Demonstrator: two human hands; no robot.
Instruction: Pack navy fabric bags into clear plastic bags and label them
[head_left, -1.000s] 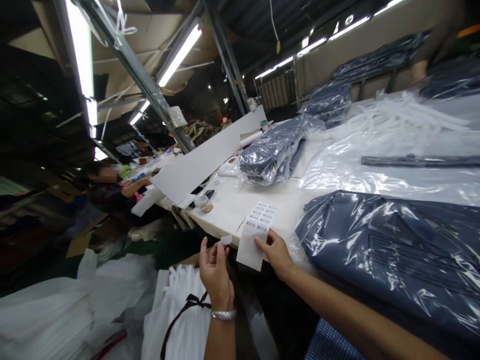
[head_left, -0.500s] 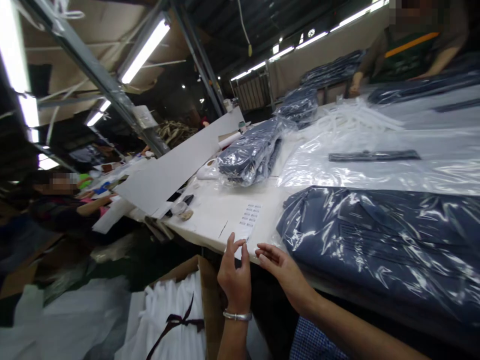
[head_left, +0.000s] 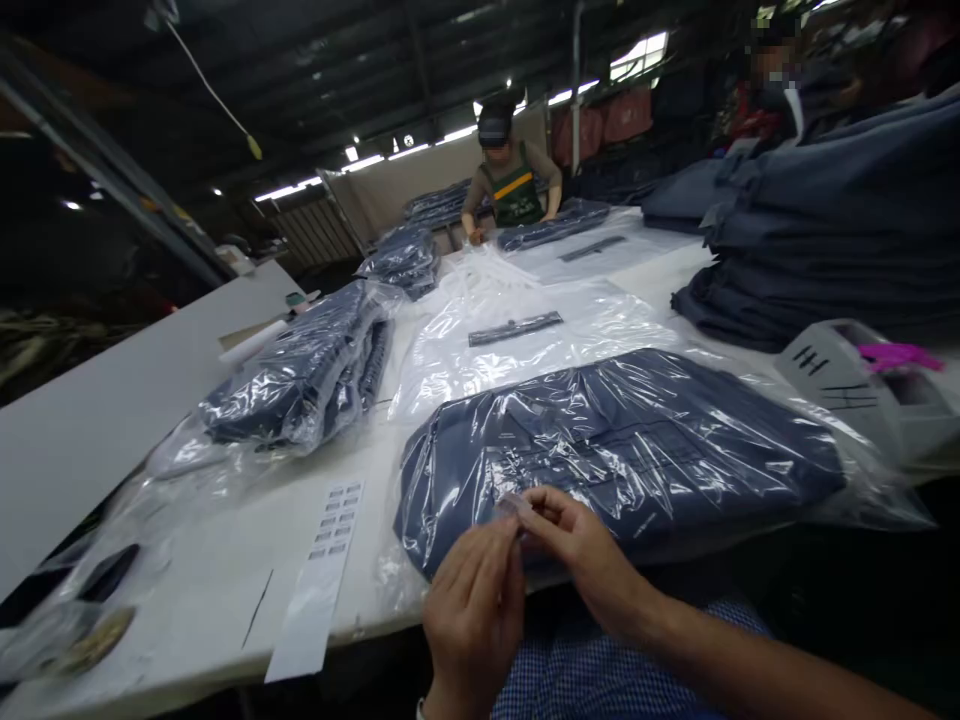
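Note:
My left hand [head_left: 474,602] and my right hand [head_left: 576,550] meet at the near table edge, fingers pinched together on a small pale sticker [head_left: 514,503]. They hover over the near edge of a dark blue folded garment in a clear plastic bag [head_left: 630,440]. A long white strip of barcode stickers [head_left: 321,570] lies on the white table [head_left: 210,580] to the left of my hands, partly hanging over the edge.
A stack of bagged dark garments [head_left: 300,375] lies at left, empty clear bags [head_left: 525,325] in the middle, unbagged dark garments [head_left: 825,230] at right beside a white dispenser [head_left: 862,385]. A person [head_left: 510,180] works at the far end. A white board [head_left: 97,410] leans at left.
My view swung right, from the sticker strip to the bagged garment. Both hands left the strip, which now lies on the table, and came together over the bag with a sticker pinched between them.

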